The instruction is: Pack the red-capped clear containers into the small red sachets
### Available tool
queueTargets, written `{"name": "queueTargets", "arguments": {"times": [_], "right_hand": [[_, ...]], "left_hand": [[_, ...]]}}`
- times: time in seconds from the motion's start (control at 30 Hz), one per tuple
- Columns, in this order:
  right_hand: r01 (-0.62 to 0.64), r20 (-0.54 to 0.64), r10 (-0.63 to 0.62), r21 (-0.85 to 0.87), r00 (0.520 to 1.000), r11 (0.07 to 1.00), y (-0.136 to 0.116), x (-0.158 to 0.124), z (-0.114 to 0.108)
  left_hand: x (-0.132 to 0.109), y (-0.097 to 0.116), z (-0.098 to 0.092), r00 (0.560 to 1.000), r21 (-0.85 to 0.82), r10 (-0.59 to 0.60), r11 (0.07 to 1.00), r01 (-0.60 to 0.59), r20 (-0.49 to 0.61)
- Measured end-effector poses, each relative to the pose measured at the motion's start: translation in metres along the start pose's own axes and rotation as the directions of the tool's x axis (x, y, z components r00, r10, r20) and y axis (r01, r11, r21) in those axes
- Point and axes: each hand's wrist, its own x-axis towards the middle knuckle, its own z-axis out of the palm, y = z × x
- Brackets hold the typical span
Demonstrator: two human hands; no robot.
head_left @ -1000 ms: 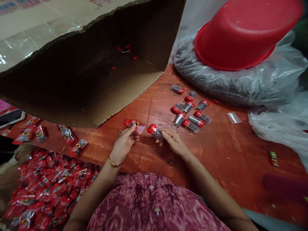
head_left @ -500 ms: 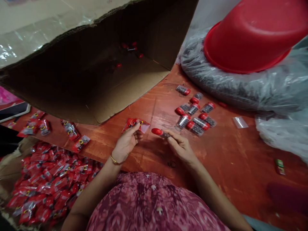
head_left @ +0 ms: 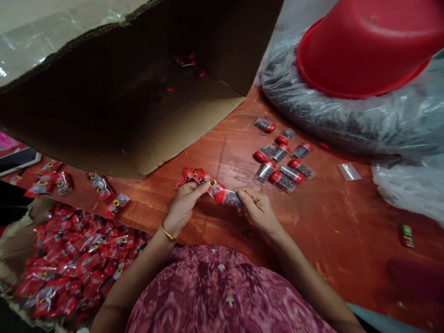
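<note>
The person's left hand (head_left: 183, 208) pinches a small red foil packet (head_left: 192, 178) between thumb and fingers, almost closed on its upper edge, while the right hand (head_left: 259, 210) closes its fingertips (head_left: 243, 195) on the dark end of a clear plastic tube (head_left: 227, 197) with a red cap. The 2 items sit touching between the hands, just above the table, with the red cap against the packet's clear end; whether the cap has entered the packet cannot be told from this view. The tube looks stiff, light and smooth, so it may slip, and its body seems the surest place to grip. The thin, soft packet probably handles best by its edges. Dark beads fill the tube. On the red-stained wooden table (head_left: 347, 222), 9 similar tubes (head_left: 282, 162) lie nearby, and a heap of filled red packets (head_left: 72, 263) lies at lower left. A tipped cardboard box (head_left: 194, 125) looms ahead, beside an upturned red plastic basin (head_left: 367, 46) on a bulging clear bag of dark beads (head_left: 347, 125).
</note>
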Motion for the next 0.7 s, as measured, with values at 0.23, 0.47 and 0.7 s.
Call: {"name": "queueTargets", "arguments": {"times": [0.23, 0.47, 0.7], "right_hand": [[0.027, -0.079, -0.031, -0.055, 0.996, 0.998, 0.012, -0.003, 0.008], [-0.021, -0.271, 0.020, 0.001, 0.962, 1.000, 0.013, 0.000, 0.028], [-0.018, -0.319, 0.050, 0.102, 0.946, 0.995, 0.011, 0.003, 0.044]], "left_hand": [[-0.002, -0.010, 0.016, 0.998, -0.151, 0.050, 0.987, -0.056, -0.040], [-0.001, -0.020, 0.027, 0.993, -0.248, 0.049, 0.966, -0.075, -0.112], [0.004, -0.013, 0.027, 0.998, -0.347, 0.016, 0.937, -0.033, -0.053]]}}
